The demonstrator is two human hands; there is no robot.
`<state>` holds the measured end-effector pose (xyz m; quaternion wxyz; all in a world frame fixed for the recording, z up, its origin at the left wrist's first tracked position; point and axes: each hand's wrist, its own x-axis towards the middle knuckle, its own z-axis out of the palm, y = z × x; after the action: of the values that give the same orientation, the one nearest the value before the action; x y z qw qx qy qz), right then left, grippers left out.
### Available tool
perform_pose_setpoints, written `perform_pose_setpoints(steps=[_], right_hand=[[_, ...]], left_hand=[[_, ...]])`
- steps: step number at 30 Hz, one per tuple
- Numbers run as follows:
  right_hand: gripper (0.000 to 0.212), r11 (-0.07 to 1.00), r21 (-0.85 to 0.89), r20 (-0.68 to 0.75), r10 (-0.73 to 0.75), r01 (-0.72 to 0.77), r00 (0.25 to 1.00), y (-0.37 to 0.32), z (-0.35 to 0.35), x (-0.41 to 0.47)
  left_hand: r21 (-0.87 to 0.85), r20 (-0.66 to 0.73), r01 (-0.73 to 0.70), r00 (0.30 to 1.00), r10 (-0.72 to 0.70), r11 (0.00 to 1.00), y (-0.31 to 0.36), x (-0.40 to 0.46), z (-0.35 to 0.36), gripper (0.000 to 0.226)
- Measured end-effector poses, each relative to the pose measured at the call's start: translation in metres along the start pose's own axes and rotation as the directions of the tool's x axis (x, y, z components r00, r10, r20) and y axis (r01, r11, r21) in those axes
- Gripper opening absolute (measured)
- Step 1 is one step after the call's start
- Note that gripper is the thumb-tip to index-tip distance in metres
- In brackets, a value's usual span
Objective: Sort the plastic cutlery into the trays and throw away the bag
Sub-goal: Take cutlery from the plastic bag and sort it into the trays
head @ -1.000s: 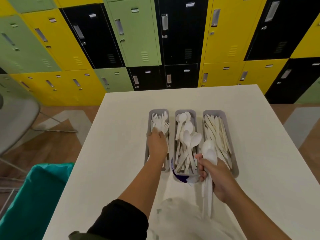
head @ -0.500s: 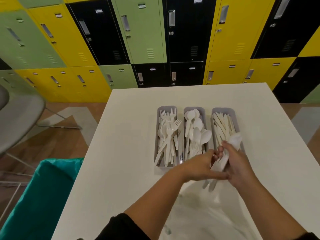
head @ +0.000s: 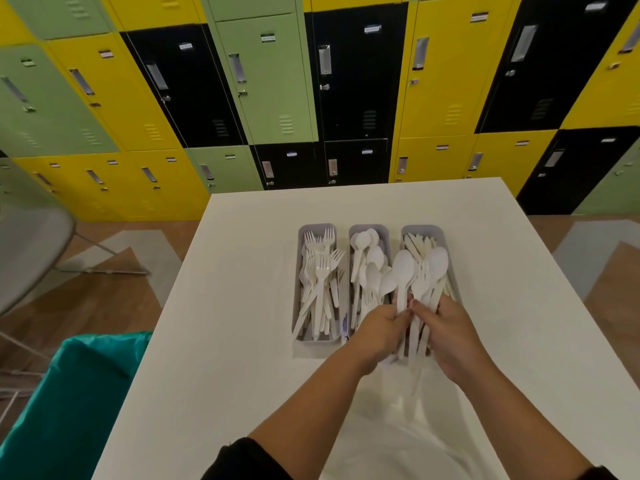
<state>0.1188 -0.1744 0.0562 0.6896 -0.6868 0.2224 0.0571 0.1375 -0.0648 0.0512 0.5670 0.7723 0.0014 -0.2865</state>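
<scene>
Three grey trays stand side by side on the white table (head: 242,341): the fork tray (head: 298,271) on the left, the spoon tray (head: 381,232) in the middle, the knife tray (head: 439,233) on the right. My right hand (head: 450,334) grips a bundle of white spoons (head: 429,271) by their handles over the near end of the middle and right trays. My left hand (head: 381,330) pinches one spoon (head: 403,268) of that bundle. The clear plastic bag (head: 408,424) lies on the table in front of me, under my forearms.
A bin with a teal liner (head: 69,403) stands at the table's left side. A grey chair (head: 31,251) is further left. Yellow, green and black lockers (head: 311,98) fill the wall behind the table.
My left hand left the fork tray and came across to the spoon bundle in my right hand. Both hands rose a little, and the spoons now fan out above the trays.
</scene>
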Motion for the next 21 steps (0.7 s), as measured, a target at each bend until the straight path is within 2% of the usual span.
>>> perform_pose_setpoints(steps=[3, 5, 9, 12, 17, 19, 21], right_hand=[[0.021, 0.998, 0.047, -0.035, -0.038, 0.039, 0.999, -0.002, -0.001, -0.001], [0.02, 0.994, 0.096, -0.043, -0.045, 0.049, 0.998, -0.004, -0.003, -0.002], [0.019, 0.988, 0.154, -0.059, -0.01, 0.019, 0.998, -0.003, -0.01, 0.002], [0.017, 0.987, 0.163, -0.035, 0.013, -0.007, 0.999, -0.002, -0.013, 0.003], [0.02, 0.99, 0.139, -0.002, 0.027, -0.026, 1.0, -0.001, -0.012, 0.003], [0.019, 0.993, 0.114, 0.005, 0.025, -0.026, 1.0, -0.001, -0.011, 0.004], [0.018, 0.994, 0.1, 0.027, 0.029, -0.032, 0.999, -0.001, -0.011, 0.005]], left_hand=[[-0.055, -0.1, -0.028, 0.995, 0.022, 0.998, -0.003, 0.002, 0.013, 0.026], [-0.13, -0.225, -0.056, 0.974, 0.025, 0.99, -0.005, 0.006, 0.019, 0.023], [-0.309, -0.49, -0.178, 0.872, 0.005, 0.934, -0.01, 0.011, 0.011, 0.02], [-0.214, -0.624, -0.204, 0.781, 0.026, 0.955, -0.019, 0.016, 0.0, 0.015], [-0.064, -0.757, -0.074, 0.653, 0.0, 0.995, -0.03, 0.035, -0.007, 0.03], [-0.04, -0.752, -0.041, 0.66, -0.004, 0.998, -0.03, 0.039, -0.006, 0.028], [0.061, -0.723, -0.023, 0.689, 0.06, 0.998, -0.032, 0.041, -0.007, 0.024]])
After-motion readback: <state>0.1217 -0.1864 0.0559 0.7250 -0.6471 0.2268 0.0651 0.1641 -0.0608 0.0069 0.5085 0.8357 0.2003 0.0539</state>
